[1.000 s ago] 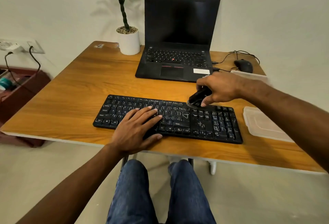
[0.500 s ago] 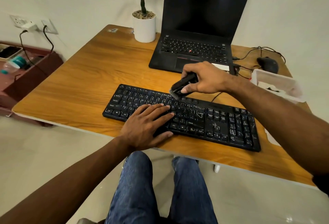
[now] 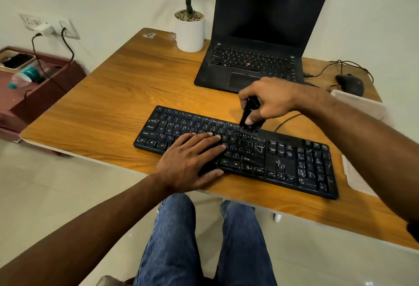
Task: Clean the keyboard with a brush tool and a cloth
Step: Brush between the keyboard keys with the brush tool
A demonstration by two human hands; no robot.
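Note:
A black keyboard (image 3: 283,161) lies across the front of the wooden desk (image 3: 108,108), dusty with white smears on its right half. My left hand (image 3: 192,161) rests flat on the keys at the middle, fingers straight. My right hand (image 3: 269,101) grips a small black brush tool (image 3: 249,115), held nearly upright with its lower end on the top row of keys near the middle. My fingers hide most of the brush. A white cloth (image 3: 360,104) lies at the desk's right side, partly behind my right forearm.
An open black laptop (image 3: 260,36) stands behind the keyboard, with a white plant pot (image 3: 190,33) to its left. A black mouse (image 3: 350,83) and cables lie at the back right. A clear plastic lid (image 3: 356,179) sits right of the keyboard. A dark red side cabinet (image 3: 34,90) stands left.
The brush has swung from slanted to nearly upright and shifted slightly right along the top key row. My left hand stays on the keys. The camera has tilted and moved closer.

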